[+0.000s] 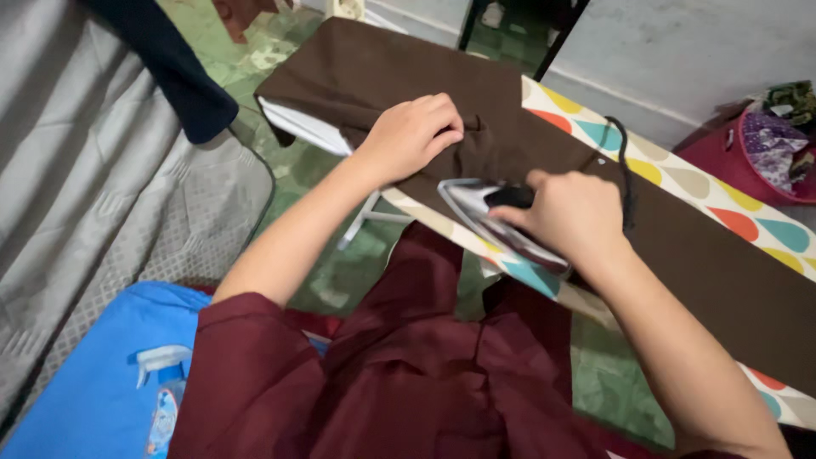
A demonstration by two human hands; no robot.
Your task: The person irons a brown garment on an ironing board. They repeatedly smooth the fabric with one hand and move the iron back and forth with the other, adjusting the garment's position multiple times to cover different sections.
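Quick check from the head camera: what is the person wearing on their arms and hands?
Both forearms are bare. The left hand and right hand have no gloves, and no rings or watch can be seen. A loose, dark maroon short sleeve covers the left upper arm, part of a matching maroon garment.

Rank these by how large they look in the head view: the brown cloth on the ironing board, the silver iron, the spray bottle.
1. Brown cloth, easily the largest.
2. Silver iron, partly hidden under the right hand.
3. Clear spray bottle with white trigger, looks slightly smaller, though nearness makes this uncertain.
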